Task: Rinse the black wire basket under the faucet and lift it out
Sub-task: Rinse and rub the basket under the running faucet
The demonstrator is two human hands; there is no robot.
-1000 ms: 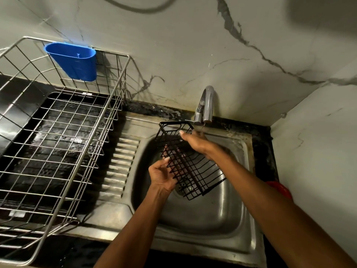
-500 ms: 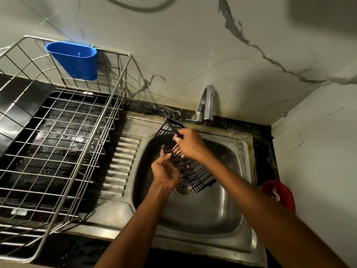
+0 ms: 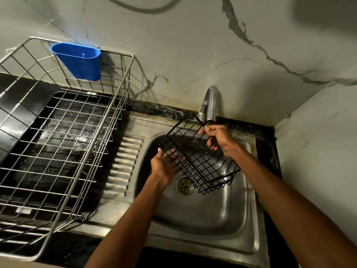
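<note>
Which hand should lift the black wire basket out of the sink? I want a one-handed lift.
Right. The right hand already grips the black wire basket at its top rim beside the faucet, while the left hand only rests straight fingers against its side.

No readable text or labels

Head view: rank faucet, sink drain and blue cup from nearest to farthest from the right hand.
From the right hand:
1. Faucet, just above it at the wall.
2. Sink drain, below and to its left, in the basin.
3. Blue cup, far left, hung on the wire rack.
</note>
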